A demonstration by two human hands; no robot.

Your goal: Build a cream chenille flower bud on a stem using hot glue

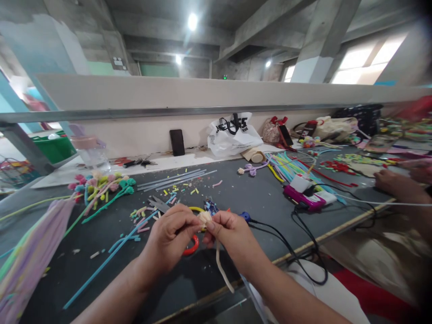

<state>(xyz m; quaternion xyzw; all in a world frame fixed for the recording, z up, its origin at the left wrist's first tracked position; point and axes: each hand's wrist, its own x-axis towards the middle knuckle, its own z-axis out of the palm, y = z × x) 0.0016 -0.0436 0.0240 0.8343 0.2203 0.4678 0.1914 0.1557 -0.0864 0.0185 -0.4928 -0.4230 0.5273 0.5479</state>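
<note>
Both my hands meet at the middle of the table's near side. Between the thumb and fingers of my left hand (172,240) and my right hand (234,238) is a small cream pipe-cleaner flower (204,218). Its pale stem (222,269) hangs below my right fingers, past the table edge. Both hands are closed in a pinch on it. Under and beside my left hand lie scissors, with grey blades (159,204) and a red handle loop (191,245); my fingers hide part of them. A long blue pipe cleaner (101,269) lies left of my left forearm.
Several finished pipe-cleaner flowers (101,184) and a pastel bundle (50,238) lie left. Cut bits (143,216) and clear sticks (175,180) are scattered ahead. A purple-white power strip (310,198) with black cords (280,238) sits right. A co-worker's hand (391,182) is far right.
</note>
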